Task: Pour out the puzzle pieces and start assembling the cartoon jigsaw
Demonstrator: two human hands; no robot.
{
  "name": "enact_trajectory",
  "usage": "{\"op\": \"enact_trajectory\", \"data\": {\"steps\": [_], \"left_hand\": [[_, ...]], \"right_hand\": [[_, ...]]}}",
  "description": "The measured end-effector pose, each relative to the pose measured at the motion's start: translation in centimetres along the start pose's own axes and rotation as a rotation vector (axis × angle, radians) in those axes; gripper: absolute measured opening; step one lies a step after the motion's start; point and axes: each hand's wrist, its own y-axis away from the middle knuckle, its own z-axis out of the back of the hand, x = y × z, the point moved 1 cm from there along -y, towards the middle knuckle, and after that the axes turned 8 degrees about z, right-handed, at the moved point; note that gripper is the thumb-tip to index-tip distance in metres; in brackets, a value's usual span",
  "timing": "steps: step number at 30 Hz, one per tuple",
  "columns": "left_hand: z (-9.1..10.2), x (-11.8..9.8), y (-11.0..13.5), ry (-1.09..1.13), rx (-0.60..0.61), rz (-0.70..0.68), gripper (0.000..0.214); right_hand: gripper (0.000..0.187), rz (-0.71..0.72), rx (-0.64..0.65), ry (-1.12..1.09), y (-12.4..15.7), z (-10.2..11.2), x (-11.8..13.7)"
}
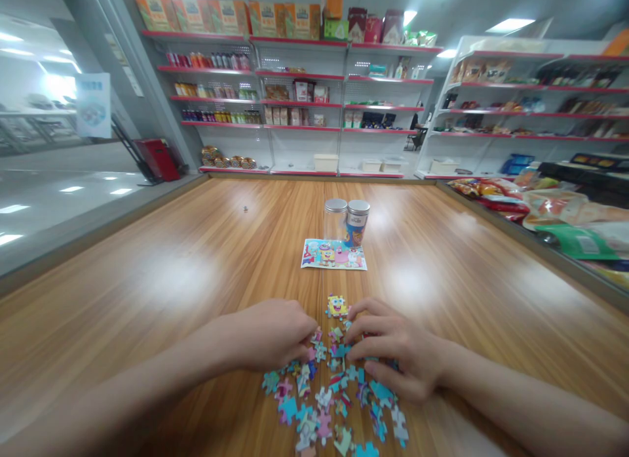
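Loose jigsaw pieces point(323, 398) in blue, pink, white and green lie in a heap on the wooden table point(236, 267). My left hand point(278, 336) is at the heap's left edge, fingers curled and closed near a pink piece; what they hold, if anything, is hidden. On the right, my right hand point(393, 345) rests over the pieces with its fingers spread and bent, their tips touching or just above them. Between and beyond both hands sits a small joined section of puzzle point(337, 305) showing a yellow cartoon face.
A printed picture card point(334, 255) lies past the joined section. Behind it stand a clear jar point(335, 219) and a blue-labelled jar point(357, 224), both with silver lids. Packaged goods point(565, 214) line the table's right edge. Stocked shelves point(299, 73) stand at the back.
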Motion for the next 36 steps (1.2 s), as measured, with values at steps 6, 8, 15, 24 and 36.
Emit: {"op": "enact_trajectory", "data": {"steps": [6,8,15,24,36], "left_hand": [[-0.2,0.1,-0.1,-0.008,-0.003,0.025,0.024],[-0.3,0.2,-0.2,-0.009,0.008,0.027,0.027],[-0.8,0.6,-0.4,0.028,-0.003,0.011,0.027],[-0.7,0.4,-0.5,0.028,0.015,0.065,0.026],[0.0,0.6,-0.4,-0.016,0.010,0.051,0.022]], "right_hand": [[0.023,0.013,-0.019,0.007,0.1,-0.2,-0.2],[0.023,0.016,-0.023,0.007,0.1,-0.2,-0.2],[0.037,0.035,0.175,0.010,-1.0,0.2,1.7],[0.048,0.002,0.318,0.007,-1.4,0.5,2.5],[0.042,-0.038,0.237,0.034,-1.0,0.2,1.5]]}}
